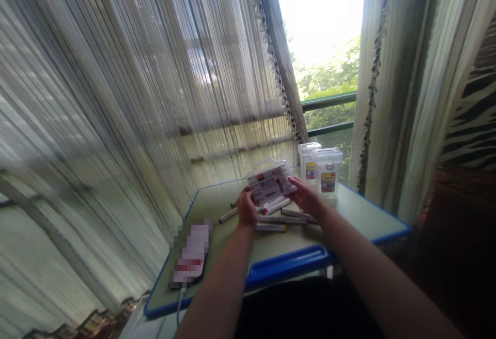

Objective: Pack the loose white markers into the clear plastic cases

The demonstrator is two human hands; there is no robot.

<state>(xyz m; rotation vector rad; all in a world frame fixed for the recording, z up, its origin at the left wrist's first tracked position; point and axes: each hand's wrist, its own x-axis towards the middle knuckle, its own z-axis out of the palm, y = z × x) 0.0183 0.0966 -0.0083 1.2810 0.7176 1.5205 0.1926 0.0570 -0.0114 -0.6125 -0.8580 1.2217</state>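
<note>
Between my two hands is a white marker case (269,184) with a carry handle on top and a printed front label, held tilted just above the table. My left hand (247,209) grips its left side, and my right hand (306,196) grips its right edge. Below and around the case, several white marker pens (272,228) lie loose on the tabletop. One of them shows a red end close under the case. The case hides part of the pile.
Two clear lidded containers (327,173) with yellow labels stand at the back right of the pale, blue-edged table (372,220). A phone (192,253) with a cable lies at the left. A blue tray (289,265) runs along the front edge. String curtains (217,70) hang behind.
</note>
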